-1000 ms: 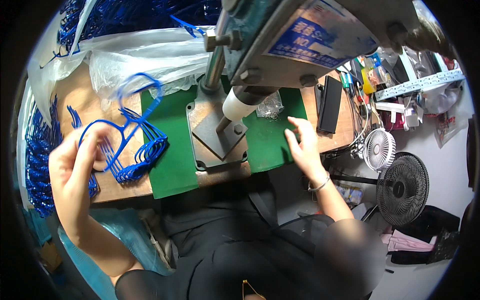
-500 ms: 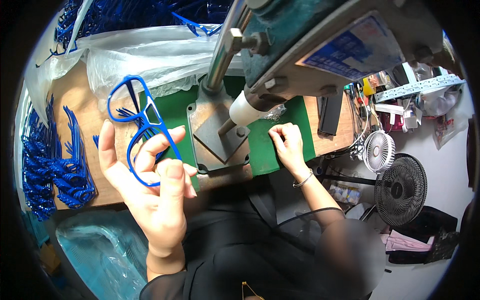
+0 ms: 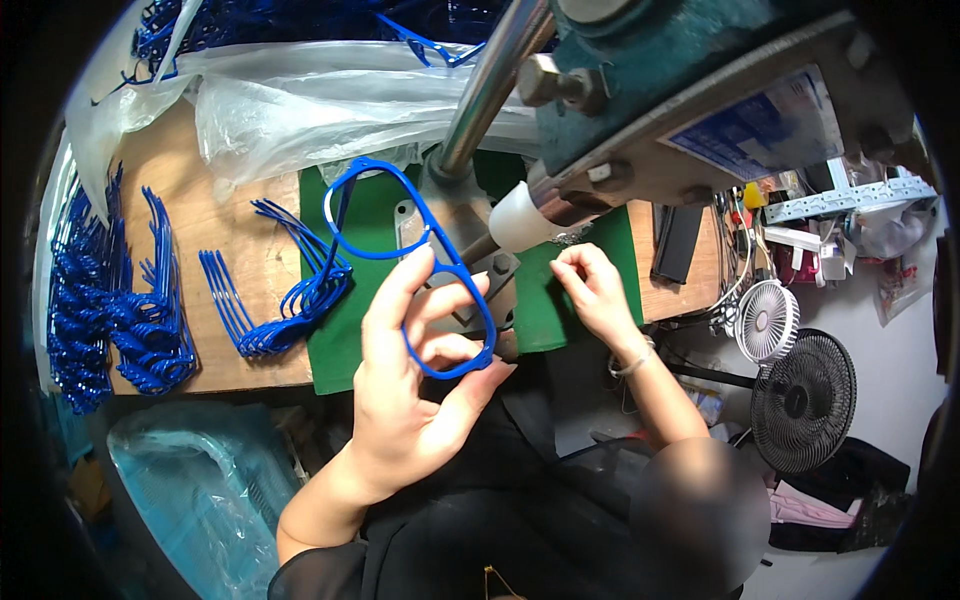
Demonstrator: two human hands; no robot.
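My left hand (image 3: 400, 400) is closed on a blue eyeglass frame (image 3: 455, 270), gripping its lower rim between fingers and thumb. The frame is tilted in front of the machine's metal base (image 3: 505, 275) and partly covers it. Beside that base, my right hand (image 3: 600, 295) rests over the green mat (image 3: 540, 310). Its thumb and index finger are pinched together; anything between them is too small to make out. Just above the mat hangs the machine's white cylindrical tip (image 3: 515, 218).
A bench machine with a teal body (image 3: 640, 90) and steel column (image 3: 490, 90) rises ahead. Blue frames lie in a small stack (image 3: 315, 300) and a larger pile (image 3: 150, 350) on the left. Right are a black phone-like slab (image 3: 678, 243), a white fan (image 3: 767, 320) and a black fan (image 3: 803, 400).
My left hand has moved right with the eyeglass frame, turning it, and the small stack behind now shows. The right hand stays pinched by the base. The view has shifted slightly.
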